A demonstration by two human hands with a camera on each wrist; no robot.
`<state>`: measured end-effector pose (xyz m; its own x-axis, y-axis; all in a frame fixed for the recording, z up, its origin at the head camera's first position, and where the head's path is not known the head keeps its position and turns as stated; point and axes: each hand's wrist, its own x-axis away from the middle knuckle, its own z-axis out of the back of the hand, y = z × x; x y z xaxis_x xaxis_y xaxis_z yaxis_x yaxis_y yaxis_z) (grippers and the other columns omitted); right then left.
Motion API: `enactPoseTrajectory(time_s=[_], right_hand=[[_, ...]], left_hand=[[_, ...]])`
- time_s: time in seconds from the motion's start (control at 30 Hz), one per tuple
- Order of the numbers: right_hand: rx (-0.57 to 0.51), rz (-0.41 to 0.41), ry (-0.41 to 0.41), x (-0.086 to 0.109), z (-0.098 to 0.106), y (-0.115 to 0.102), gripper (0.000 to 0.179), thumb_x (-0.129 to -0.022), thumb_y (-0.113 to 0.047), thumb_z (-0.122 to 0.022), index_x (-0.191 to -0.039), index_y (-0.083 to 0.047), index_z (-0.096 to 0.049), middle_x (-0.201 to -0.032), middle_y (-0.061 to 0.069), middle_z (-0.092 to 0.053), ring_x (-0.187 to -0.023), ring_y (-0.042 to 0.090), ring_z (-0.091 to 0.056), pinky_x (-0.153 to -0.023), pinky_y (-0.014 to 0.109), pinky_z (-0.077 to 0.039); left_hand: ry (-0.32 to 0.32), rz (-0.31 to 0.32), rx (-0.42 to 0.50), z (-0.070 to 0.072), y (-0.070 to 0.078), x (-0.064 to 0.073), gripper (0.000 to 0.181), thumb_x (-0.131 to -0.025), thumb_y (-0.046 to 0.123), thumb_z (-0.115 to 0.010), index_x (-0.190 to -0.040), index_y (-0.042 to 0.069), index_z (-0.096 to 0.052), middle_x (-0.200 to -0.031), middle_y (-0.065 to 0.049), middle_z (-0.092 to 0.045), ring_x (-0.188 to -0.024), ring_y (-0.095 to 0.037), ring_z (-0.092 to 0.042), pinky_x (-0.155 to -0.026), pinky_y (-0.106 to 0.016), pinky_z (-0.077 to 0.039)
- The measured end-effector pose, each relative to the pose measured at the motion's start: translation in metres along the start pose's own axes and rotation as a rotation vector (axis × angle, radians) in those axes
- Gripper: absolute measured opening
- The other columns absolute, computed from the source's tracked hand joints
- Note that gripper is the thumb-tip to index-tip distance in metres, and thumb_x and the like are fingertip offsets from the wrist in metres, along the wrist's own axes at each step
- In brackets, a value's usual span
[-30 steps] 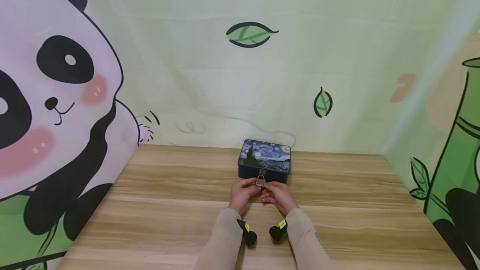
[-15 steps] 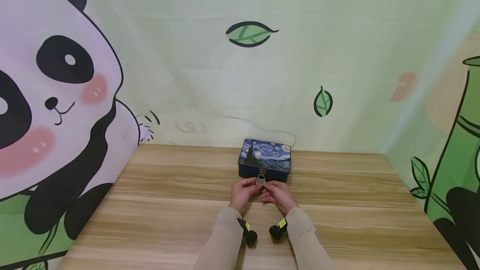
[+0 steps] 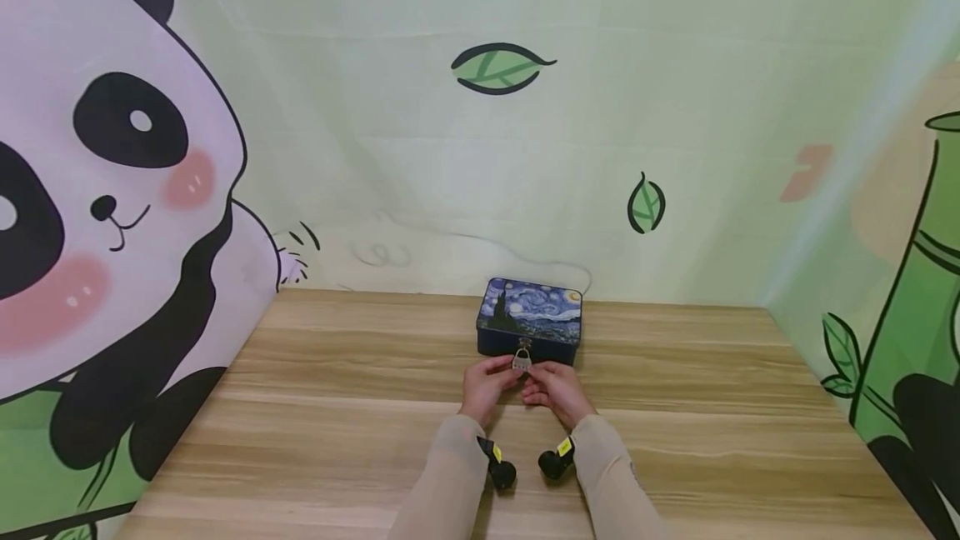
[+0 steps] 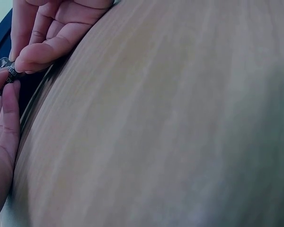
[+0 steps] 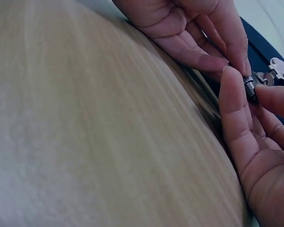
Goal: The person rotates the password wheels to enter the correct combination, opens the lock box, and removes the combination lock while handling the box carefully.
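A small combination padlock [image 3: 522, 363] hangs by its shackle at the front latch of a dark blue tin box [image 3: 529, 315], whose lid carries a swirling night-sky painting. From the left, my left hand [image 3: 483, 386] pinches the padlock body between thumb and fingers. My right hand [image 3: 558, 390] pinches it from the other side, its remaining fingers curled below. In the right wrist view the padlock's number dials [image 5: 249, 87] show between the fingertips, and the silver latch [image 5: 278, 69] sits on the box front just beyond. Fingers cover most of the lock body.
The box stands on a wood-grain table [image 3: 337, 415] near its back edge. Behind rises a pale green backdrop [image 3: 390, 148] printed with a panda and leaves. Black wrist cameras [image 3: 555, 463] are strapped at both sleeves, above the tabletop.
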<state>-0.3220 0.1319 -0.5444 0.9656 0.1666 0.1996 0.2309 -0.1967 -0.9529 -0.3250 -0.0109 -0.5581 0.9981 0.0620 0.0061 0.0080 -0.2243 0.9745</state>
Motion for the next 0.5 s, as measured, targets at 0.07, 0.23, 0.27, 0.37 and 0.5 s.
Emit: enactPoseTrajectory(time_s=[0.07, 0.23, 0.27, 0.37, 0.5], right_hand=[[0.001, 0.000, -0.001, -0.0001, 0.0004, 0.0007, 0.016, -0.102, -0.001, -0.047, -0.107, 0.013, -0.054, -0.076, 0.008, -0.059, -0.059, 0.012, -0.063, -0.056, 0.024, -0.057], [0.012, 0.004, -0.012, -0.0006, 0.0009, 0.0016, 0.018, -0.103, -0.001, -0.046, -0.110, 0.015, -0.053, -0.076, 0.007, -0.059, -0.059, 0.011, -0.063, -0.058, 0.024, -0.057], [0.016, 0.007, -0.017, -0.0005, 0.0012, 0.0015, 0.020, -0.103, -0.001, -0.046, -0.111, 0.016, -0.052, -0.076, 0.007, -0.059, -0.059, 0.011, -0.063, -0.058, 0.024, -0.058], [0.024, 0.013, -0.030, -0.0003, 0.0018, 0.0011, 0.022, -0.103, -0.001, -0.046, -0.115, 0.018, -0.050, -0.076, 0.007, -0.059, -0.060, 0.010, -0.063, -0.059, 0.023, -0.058], [0.022, 0.014, -0.034, -0.0004, 0.0022, 0.0005, 0.024, -0.104, 0.000, -0.045, -0.117, 0.019, -0.049, -0.076, 0.008, -0.059, -0.060, 0.011, -0.063, -0.059, 0.023, -0.058]], left_hand=[[0.001, 0.002, -0.004, -0.0002, 0.0007, 0.0010, 0.030, -0.084, -0.012, -0.070, -0.113, -0.019, -0.065, -0.106, -0.028, -0.069, -0.074, -0.013, -0.067, -0.072, -0.028, -0.060], [-0.001, -0.012, -0.005, 0.0001, -0.0001, 0.0006, 0.029, -0.085, -0.011, -0.070, -0.112, -0.020, -0.064, -0.106, -0.030, -0.069, -0.075, -0.013, -0.067, -0.071, -0.031, -0.060], [-0.001, -0.016, -0.006, 0.0003, -0.0006, 0.0000, 0.029, -0.085, -0.011, -0.070, -0.112, -0.021, -0.064, -0.106, -0.030, -0.069, -0.075, -0.013, -0.067, -0.071, -0.031, -0.061], [0.007, -0.009, -0.002, 0.0000, 0.0000, -0.0002, 0.029, -0.085, -0.010, -0.070, -0.112, -0.020, -0.065, -0.106, -0.029, -0.069, -0.074, -0.013, -0.067, -0.071, -0.030, -0.060], [0.016, 0.006, 0.004, -0.0006, 0.0001, -0.0006, 0.028, -0.085, -0.009, -0.071, -0.111, -0.019, -0.066, -0.107, -0.027, -0.069, -0.073, -0.012, -0.067, -0.069, -0.028, -0.060]])
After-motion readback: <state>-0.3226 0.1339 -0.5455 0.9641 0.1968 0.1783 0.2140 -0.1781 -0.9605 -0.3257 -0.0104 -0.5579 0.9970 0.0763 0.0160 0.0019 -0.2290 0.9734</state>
